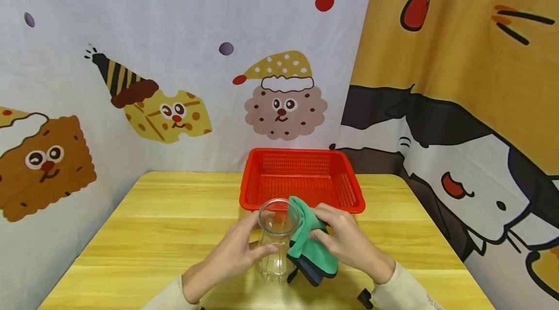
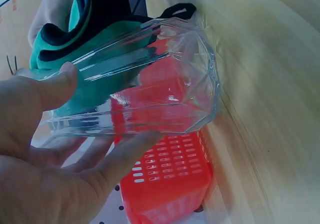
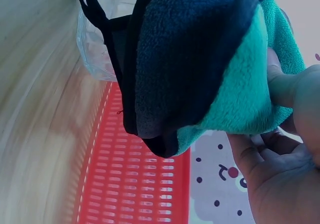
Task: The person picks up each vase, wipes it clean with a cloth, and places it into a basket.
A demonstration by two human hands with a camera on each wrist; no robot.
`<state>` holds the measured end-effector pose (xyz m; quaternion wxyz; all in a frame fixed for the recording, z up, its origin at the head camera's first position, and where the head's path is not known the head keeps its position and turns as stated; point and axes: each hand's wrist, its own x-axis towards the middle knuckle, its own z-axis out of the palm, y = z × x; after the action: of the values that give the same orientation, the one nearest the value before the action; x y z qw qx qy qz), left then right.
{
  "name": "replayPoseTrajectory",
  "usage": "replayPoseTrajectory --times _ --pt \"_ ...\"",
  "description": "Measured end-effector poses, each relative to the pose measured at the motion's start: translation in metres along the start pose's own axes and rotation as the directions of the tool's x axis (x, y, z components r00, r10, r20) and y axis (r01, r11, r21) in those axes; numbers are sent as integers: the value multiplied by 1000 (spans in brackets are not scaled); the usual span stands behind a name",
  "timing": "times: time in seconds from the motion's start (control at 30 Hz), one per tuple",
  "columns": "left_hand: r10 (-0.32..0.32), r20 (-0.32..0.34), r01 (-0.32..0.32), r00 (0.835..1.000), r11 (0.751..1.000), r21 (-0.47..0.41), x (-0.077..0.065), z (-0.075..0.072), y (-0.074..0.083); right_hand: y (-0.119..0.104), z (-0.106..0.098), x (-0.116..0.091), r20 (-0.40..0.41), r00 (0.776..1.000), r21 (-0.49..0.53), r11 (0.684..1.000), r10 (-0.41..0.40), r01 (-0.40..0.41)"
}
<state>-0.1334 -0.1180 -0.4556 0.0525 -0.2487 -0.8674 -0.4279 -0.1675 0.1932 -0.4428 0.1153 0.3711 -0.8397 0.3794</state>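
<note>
A tall clear glass with a round open mouth and faceted lower sides stands upright near the middle of the wooden table. My left hand grips it from the left, thumb on the near side and fingers around the far side. In the left wrist view the faceted base of the glass points toward the tabletop. Bunched in my right hand is a green and dark grey cloth with black edging and a hanging loop. The cloth lies against the right side of the glass, its upper fold at the rim.
A red perforated plastic basket sits at the back of the wooden table, just behind the glass. A cartoon-printed curtain hangs behind the table and along its right side. A small black item shows beside the right sleeve.
</note>
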Motion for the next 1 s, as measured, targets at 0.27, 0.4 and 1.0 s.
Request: replayPoseTrajectory --times 0.27,0.4,1.0 --pt "-4 54 11 999 992 -124 -1 1 -1 -2 3 1 10 1000 5 1000 13 -13" --pt "-28 80 47 996 968 -247 -1 1 -3 -2 6 3 10 1000 6 1000 16 -16" --pt "137 -29 -138 990 990 -21 1 2 -8 -3 20 6 25 999 31 999 -26 25"
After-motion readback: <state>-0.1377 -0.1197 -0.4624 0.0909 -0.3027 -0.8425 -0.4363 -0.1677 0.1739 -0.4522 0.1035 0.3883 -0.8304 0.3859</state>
